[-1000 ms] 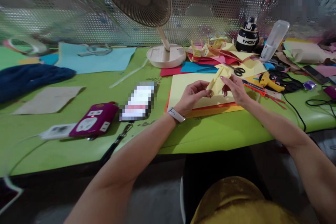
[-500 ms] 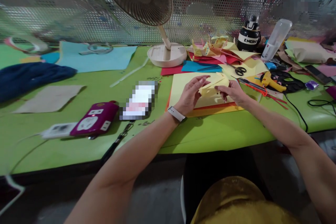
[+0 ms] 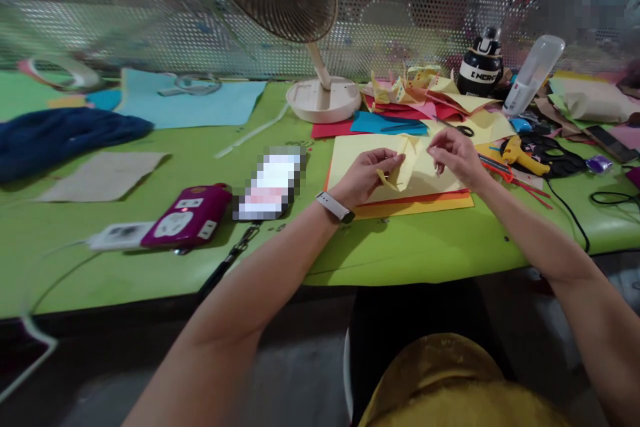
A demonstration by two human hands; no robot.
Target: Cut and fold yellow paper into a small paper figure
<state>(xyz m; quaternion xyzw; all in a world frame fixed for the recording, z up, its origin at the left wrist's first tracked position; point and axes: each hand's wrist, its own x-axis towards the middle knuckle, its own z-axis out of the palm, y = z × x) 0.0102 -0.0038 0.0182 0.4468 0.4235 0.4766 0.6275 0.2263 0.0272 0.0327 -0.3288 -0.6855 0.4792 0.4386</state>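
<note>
My left hand pinches a folded piece of pale yellow paper, with creased flaps standing up and a narrow strip curling out below the fingers. My right hand is just right of that piece and apart from it. Its fingertips are drawn together in a pinch, and whatever may be between them is too small to make out. Beneath both hands lies a stack of paper sheets, pale yellow on top with orange edges showing. Scissors rest behind my right hand, partly covered by it.
To the right lie a yellow glue gun with a cord and a red-orange cutter. Behind stand a fan, a black bottle and a clear bottle. A phone and purple power strip are at left.
My right hand has let go of the folded yellow paper and moved right and slightly up. The paper stays in my left hand, now turned more upright. The view has shifted slightly.
</note>
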